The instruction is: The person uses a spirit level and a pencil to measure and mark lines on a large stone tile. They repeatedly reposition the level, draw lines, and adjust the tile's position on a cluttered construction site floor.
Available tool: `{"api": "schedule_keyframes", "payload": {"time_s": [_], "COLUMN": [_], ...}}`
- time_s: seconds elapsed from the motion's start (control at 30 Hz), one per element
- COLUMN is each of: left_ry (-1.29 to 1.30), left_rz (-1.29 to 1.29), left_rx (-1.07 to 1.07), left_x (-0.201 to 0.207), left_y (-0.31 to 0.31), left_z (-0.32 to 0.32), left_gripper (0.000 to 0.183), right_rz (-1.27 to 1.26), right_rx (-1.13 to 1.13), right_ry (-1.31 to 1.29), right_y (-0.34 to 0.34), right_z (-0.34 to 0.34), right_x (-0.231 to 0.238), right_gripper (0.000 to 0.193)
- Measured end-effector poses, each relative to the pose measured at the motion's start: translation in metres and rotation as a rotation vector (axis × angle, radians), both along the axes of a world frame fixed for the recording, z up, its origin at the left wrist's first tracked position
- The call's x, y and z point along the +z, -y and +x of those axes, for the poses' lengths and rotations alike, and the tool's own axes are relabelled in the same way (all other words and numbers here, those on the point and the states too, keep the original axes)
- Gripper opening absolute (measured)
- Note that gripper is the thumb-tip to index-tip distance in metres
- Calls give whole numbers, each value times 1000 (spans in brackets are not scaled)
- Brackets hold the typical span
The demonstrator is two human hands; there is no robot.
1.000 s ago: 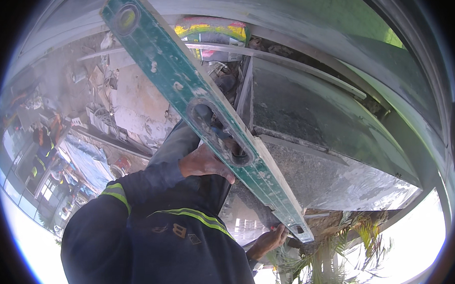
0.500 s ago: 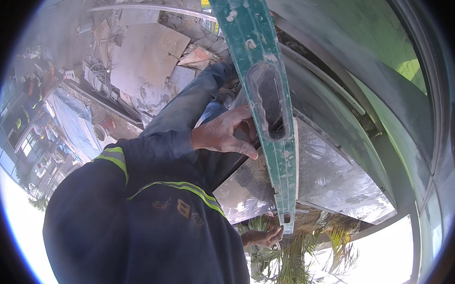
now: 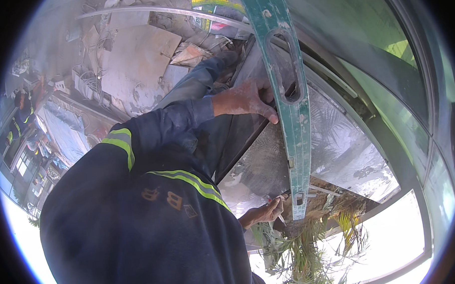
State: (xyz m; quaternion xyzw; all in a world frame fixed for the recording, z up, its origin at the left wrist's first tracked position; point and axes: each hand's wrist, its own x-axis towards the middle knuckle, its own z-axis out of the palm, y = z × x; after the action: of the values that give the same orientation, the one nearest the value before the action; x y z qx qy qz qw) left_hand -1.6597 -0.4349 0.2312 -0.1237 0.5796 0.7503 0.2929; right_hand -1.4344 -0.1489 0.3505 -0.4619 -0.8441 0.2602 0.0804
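A long green spirit level point(image 3: 292, 122), smeared with pale dust and with an oval handle slot, lies across a glossy grey slab point(image 3: 261, 166). My left hand point(image 3: 243, 99) is curled at its left edge, thumb against the side; the level partly hides the fingers. Close to the level's lower end, my right hand point(image 3: 266, 213) is closed with a thin, pale, pen-like stick point(image 3: 282, 218) between its fingers. The stick's exact kind is too small to make out.
Curved glass panels point(image 3: 374, 46) in a metal frame rise on the right. Broken boards point(image 3: 139, 60) and rubble cover the ground at upper left. Below the slab are soil and a palm plant point(image 3: 301, 249). My leg point(image 3: 198, 80) stretches beside the slab. Other people point(image 3: 23, 111) stand far left.
The level has shifted right and a little up in view, and my left hand has moved along with it. My right hand has come up and right, and the pen-like stick now shows.
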Motion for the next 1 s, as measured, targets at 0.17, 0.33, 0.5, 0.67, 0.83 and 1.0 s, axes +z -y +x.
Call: {"api": "schedule_keyframes", "payload": {"time_s": [0.17,0.33,0.5,0.67,0.83,1.0], "left_ry": [54,-30,-47,-27,-95,-176], "left_rz": [93,129,198,178,140,-2], "left_rx": [51,101,185,202,308,273], "left_x": [-3,-8,-5,-3,10,18], "left_y": [0,0,-1,-9,-22,-23], "left_z": [-2,-1,4,10,25,34], "left_gripper": [55,43,41,42,42,37], "right_rz": [-15,-58,-117,-157,-113,-133], "right_rx": [-32,-28,-20,78,95,121], "right_ry": [4,-81,-97,-104,-139,-141], "right_y": [13,-2,-7,-7,-1,-5], "right_z": [-1,17,15,4,-8,-6], "right_x": [3,-10,-11,-6,-8,-12], "right_gripper": [41,42,40,36,38,37]}}
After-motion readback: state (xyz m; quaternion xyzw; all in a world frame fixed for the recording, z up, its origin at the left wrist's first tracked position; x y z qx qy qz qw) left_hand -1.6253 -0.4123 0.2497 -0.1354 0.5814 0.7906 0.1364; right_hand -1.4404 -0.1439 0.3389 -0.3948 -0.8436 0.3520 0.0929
